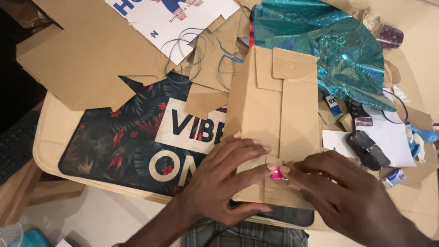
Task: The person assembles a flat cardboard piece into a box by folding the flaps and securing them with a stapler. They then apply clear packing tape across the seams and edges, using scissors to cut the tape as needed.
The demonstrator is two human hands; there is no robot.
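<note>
The left hand (224,176) lay flat on the cardboard box (274,123), grip wide; the right hand (338,192) pinched a small pink object (276,174) (kind unclear) against it.

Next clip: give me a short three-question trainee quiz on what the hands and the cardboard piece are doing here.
1. True or false: the left hand lies flat on the folded cardboard piece.
2. What colour is the small object pinched in the right hand?
3. What lies behind the cardboard? A) teal foil sheet B) glass bowl C) red towel

Key: 1 true; 2 pink; 3 A
</note>
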